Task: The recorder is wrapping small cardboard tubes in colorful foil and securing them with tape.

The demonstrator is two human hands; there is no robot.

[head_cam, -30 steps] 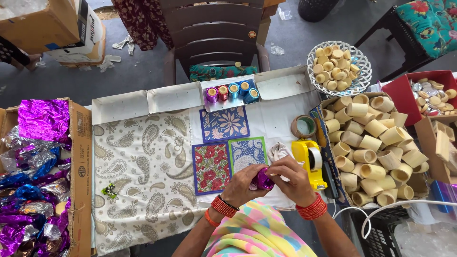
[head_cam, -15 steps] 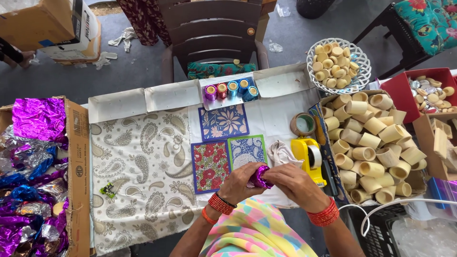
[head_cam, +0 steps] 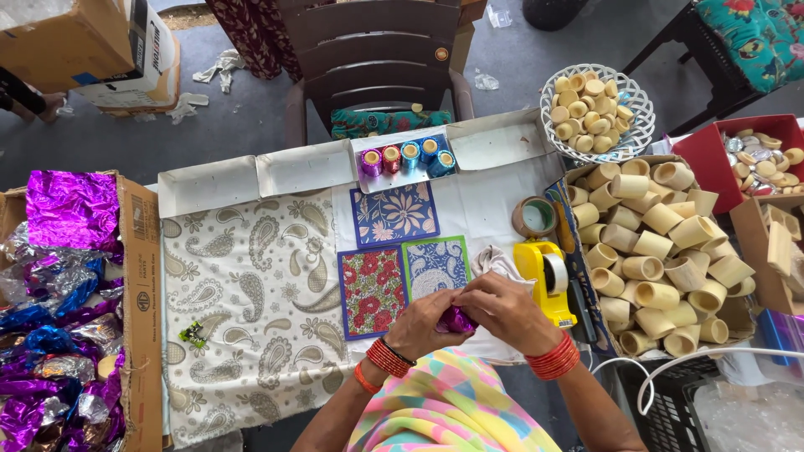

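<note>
My left hand (head_cam: 423, 322) and my right hand (head_cam: 502, 308) meet at the near edge of the table, both closed on a small piece wrapped in shiny purple foil (head_cam: 457, 319). Most of the piece is hidden by my fingers. Red bangles sit on both wrists. Just beyond my hands lie three patterned cards: a red floral one (head_cam: 372, 291), a green-edged blue one (head_cam: 435, 265) and a blue floral one (head_cam: 394, 214). A yellow tape dispenser (head_cam: 544, 276) stands right of my right hand.
A paisley cloth (head_cam: 243, 293) covers the table's left. Four foil-wrapped cups (head_cam: 407, 157) sit in a white tray at the back. A box of bare tan cups (head_cam: 662, 243) is at right, a white basket of cups (head_cam: 596, 109) behind it, a foil box (head_cam: 59, 310) left, a tape roll (head_cam: 534, 216) nearby.
My hands have shifted slightly right and toward me while turning the purple foil piece between the fingers. Nothing else on the table has moved.
</note>
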